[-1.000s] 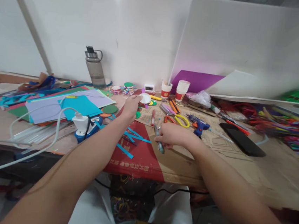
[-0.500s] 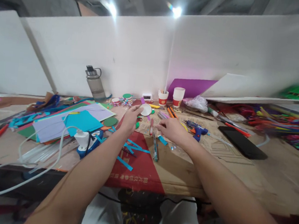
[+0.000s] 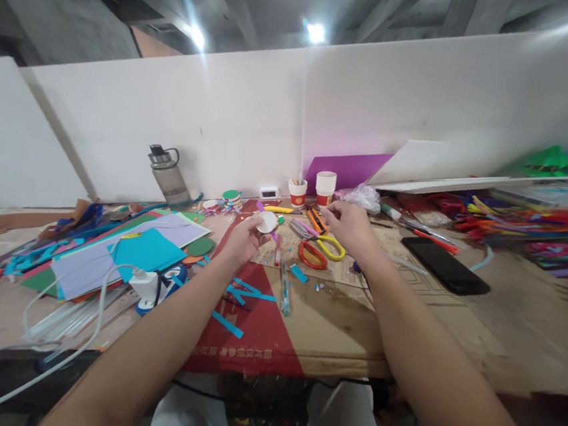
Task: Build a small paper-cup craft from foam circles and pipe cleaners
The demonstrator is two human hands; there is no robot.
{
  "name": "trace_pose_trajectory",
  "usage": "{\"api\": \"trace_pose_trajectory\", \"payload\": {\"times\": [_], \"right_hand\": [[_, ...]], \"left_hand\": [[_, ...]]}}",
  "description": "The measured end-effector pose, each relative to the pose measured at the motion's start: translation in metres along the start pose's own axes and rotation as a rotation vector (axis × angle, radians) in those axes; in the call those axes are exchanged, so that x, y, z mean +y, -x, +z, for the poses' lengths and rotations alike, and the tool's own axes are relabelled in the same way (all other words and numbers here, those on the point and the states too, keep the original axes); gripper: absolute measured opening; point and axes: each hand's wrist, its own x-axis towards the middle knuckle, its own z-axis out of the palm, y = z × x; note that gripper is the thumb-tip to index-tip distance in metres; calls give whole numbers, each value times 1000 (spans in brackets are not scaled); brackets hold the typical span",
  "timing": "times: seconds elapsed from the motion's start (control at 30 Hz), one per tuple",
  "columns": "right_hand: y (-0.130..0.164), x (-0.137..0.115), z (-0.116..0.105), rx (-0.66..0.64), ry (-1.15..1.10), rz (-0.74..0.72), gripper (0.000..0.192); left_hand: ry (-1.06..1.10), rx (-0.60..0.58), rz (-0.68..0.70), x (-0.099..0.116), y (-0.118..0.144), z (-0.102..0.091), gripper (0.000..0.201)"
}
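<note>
My left hand is closed on a round white disc, held by its edge over the cardboard. Purple strips and a small green piece show at the disc's rim. To its right, my right hand is in the air near the paper cups, its fingers curled. Its fingertips are partly hidden, so what they hold, if anything, cannot be made out. Under its wrist only a bit of the dark blue glue gun shows. Scissors with orange and yellow handles and an orange utility knife lie between the hands.
Two paper cups stand by the back wall. On the left are coloured sheets, a power strip with a white plug and a bottle. Blue paper strips and a pen lie in front; a phone lies right.
My right hand has moved up and right, from above the scissors to over the glue gun, uncovering the scissors' handles. My left hand keeps the disc, now tilted differently. The camera view has shifted.
</note>
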Motion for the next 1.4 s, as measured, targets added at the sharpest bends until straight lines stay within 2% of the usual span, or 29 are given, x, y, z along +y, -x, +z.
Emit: {"api": "trace_pose_trajectory", "payload": {"times": [0.07, 0.2, 0.27, 0.5, 0.63, 0.77, 0.93, 1.03, 1.13, 1.27, 1.4], "right_hand": [[-1, 3, 2, -23, 8, -15, 20], [5, -2, 13, -271, 73, -117, 14], [7, -5, 15, -332, 95, -145, 14], [-2, 4, -8, -106, 214, -4, 21], [-2, 7, -15, -149, 334, 66, 23], [1, 3, -14, -235, 427, 82, 23], [3, 3, -8, -230, 397, 86, 22], [5, 6, 3, -248, 248, 15, 19], [10, 8, 17, -365, 174, -150, 16], [15, 6, 36, -572, 213, -324, 16], [17, 2, 47, -677, 258, -389, 18]], "left_hand": [[33, 25, 2, 2, -4, 4, 12], [-7, -15, 18, 4, -6, 11, 10], [-28, -22, 15, 3, -2, 12, 10], [-53, 3, 17, -3, 8, -3, 17], [-50, -3, 72, -4, 6, -9, 17], [-159, -68, 163, -10, 7, -8, 27], [-246, -100, 250, -18, 9, -10, 37], [-233, -76, 270, -17, 9, -12, 37], [-216, -38, 279, -16, 8, -13, 35], [-200, -26, 285, -17, 7, -13, 33], [-203, -22, 284, -17, 6, -12, 30]]}}
